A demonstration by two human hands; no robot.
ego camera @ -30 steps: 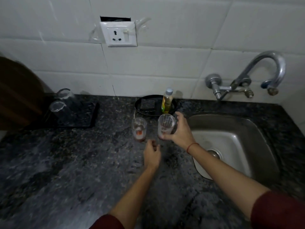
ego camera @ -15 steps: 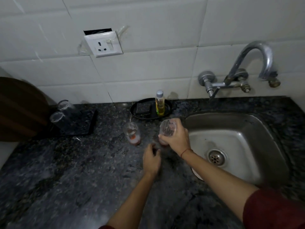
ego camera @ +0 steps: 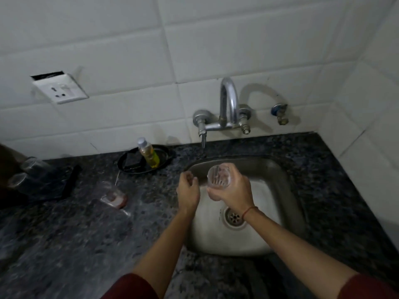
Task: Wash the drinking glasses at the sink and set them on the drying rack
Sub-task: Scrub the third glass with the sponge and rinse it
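My right hand grips a clear drinking glass over the steel sink, its mouth tilted toward me. My left hand hovers at the sink's left rim, fingers loosely curled and holding nothing, a short gap from the glass. A second glass with reddish dregs stands on the dark counter to the left. Two clear glasses sit on the black drying rack at the far left. The tap is above the sink; no water is seen running.
A black dish behind the counter holds a dark sponge and a bottle of yellow liquid. A wall socket is on the white tiles. A drain lies in the basin. A brown wooden board leans at far left.
My right hand lifted the glass off the counter and carried it right, over the sink. My left hand followed to the sink's rim. The view swung right.
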